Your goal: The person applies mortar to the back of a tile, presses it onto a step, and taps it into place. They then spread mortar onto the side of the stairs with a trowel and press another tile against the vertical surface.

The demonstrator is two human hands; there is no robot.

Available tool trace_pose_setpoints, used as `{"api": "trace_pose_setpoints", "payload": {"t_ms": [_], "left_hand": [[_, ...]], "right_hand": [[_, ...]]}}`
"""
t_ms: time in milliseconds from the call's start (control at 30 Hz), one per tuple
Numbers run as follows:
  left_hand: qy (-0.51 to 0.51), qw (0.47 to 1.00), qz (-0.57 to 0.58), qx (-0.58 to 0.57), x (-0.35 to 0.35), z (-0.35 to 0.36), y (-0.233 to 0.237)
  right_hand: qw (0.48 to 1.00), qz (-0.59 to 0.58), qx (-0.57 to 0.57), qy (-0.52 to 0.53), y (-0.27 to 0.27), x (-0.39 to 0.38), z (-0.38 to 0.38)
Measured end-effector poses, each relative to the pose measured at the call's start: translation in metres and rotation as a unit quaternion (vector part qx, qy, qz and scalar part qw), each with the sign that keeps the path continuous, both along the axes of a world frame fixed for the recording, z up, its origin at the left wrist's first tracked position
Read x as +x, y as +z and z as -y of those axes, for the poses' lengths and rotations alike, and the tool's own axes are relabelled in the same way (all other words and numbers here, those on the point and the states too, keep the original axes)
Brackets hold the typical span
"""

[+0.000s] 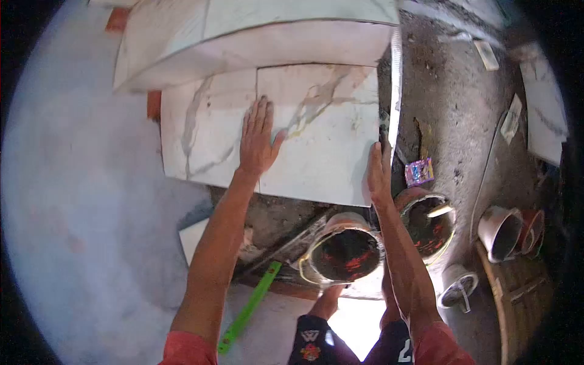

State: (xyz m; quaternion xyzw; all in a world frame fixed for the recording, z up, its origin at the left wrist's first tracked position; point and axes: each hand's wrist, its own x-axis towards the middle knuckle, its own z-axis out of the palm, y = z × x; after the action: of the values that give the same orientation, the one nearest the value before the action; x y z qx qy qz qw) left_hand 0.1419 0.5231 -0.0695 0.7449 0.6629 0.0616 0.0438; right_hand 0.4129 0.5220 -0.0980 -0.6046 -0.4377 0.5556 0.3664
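My left hand [259, 140] lies flat, fingers stretched out, on the white marble-patterned tiles of a step, across the dark joint between two of them. Under its thumb side is the larger right-hand tile [328, 152]; the left-hand tile [201, 134] lies on the other side of the joint. My right hand [378, 173] is held along the right edge of the larger tile, fingers straight and pointing away from me. Neither hand grasps anything. A tiled riser [261, 52] stands behind, with another tiled step [292, 15] above it.
Two buckets of dark mortar, one near [347, 252] and one farther right [426, 225], stand below the tile's front edge. A green level [250, 307] lies at lower left. Several other buckets [500, 233], a wooden board [517, 298] and a shiny packet [419, 172] are at right.
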Motion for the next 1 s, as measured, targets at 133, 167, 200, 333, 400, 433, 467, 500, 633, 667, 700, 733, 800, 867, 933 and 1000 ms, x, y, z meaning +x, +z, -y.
{"api": "trace_pose_setpoints", "payload": {"t_ms": [133,167,200,333,400,433,467,500,633,667,700,733,800,867,933,1000], "left_hand": [[0.020,0.999,0.043,0.014,-0.007,0.007,-0.004],[0.042,0.997,0.053,0.021,-0.009,0.019,-0.004],[0.004,0.998,0.066,0.006,-0.015,0.033,-0.003],[-0.092,0.992,0.065,-0.049,-0.035,0.103,0.006],[-0.101,0.992,0.055,-0.051,-0.046,0.121,0.010],[-0.113,0.991,0.038,-0.055,-0.051,0.129,0.010],[-0.121,0.992,0.020,-0.043,-0.055,0.132,0.008],[-0.117,0.992,0.023,-0.043,-0.058,0.133,0.005],[-0.135,0.990,-0.029,0.015,-0.053,0.133,0.001],[-0.135,0.990,-0.036,0.022,-0.051,0.134,0.000],[-0.136,0.989,-0.043,0.029,-0.051,0.135,-0.001],[-0.135,0.990,-0.041,0.029,-0.051,0.136,-0.002],[-0.129,0.991,-0.035,0.028,-0.051,0.136,-0.005],[-0.130,0.990,-0.037,0.041,-0.050,0.137,-0.007],[-0.130,0.989,-0.046,0.054,-0.051,0.136,-0.006],[-0.130,0.990,-0.038,0.040,-0.051,0.135,-0.006]], "right_hand": [[0.997,0.024,0.070,-0.009,0.013,-0.001,0.010],[0.996,0.033,0.077,0.014,0.015,0.003,0.017],[0.963,0.176,0.188,0.082,0.016,0.010,0.022],[0.873,0.340,0.280,0.207,0.026,0.025,0.055],[0.873,0.356,0.240,0.232,0.023,0.034,0.076],[0.870,0.357,0.241,0.238,0.023,0.036,0.084],[0.881,0.350,0.210,0.240,0.022,0.038,0.091],[0.891,0.342,0.178,0.240,0.021,0.038,0.098],[0.863,0.406,0.142,0.266,0.006,0.047,0.112],[0.862,0.407,0.142,0.266,0.007,0.045,0.113],[0.869,0.384,0.189,0.249,0.010,0.043,0.112],[0.872,0.361,0.236,0.232,0.011,0.041,0.111],[0.862,0.370,0.258,0.232,0.004,0.049,0.105],[0.860,0.360,0.301,0.204,0.011,0.044,0.103],[0.855,0.361,0.287,0.238,0.010,0.055,0.098],[0.863,0.357,0.241,0.263,0.012,0.058,0.096]]}}
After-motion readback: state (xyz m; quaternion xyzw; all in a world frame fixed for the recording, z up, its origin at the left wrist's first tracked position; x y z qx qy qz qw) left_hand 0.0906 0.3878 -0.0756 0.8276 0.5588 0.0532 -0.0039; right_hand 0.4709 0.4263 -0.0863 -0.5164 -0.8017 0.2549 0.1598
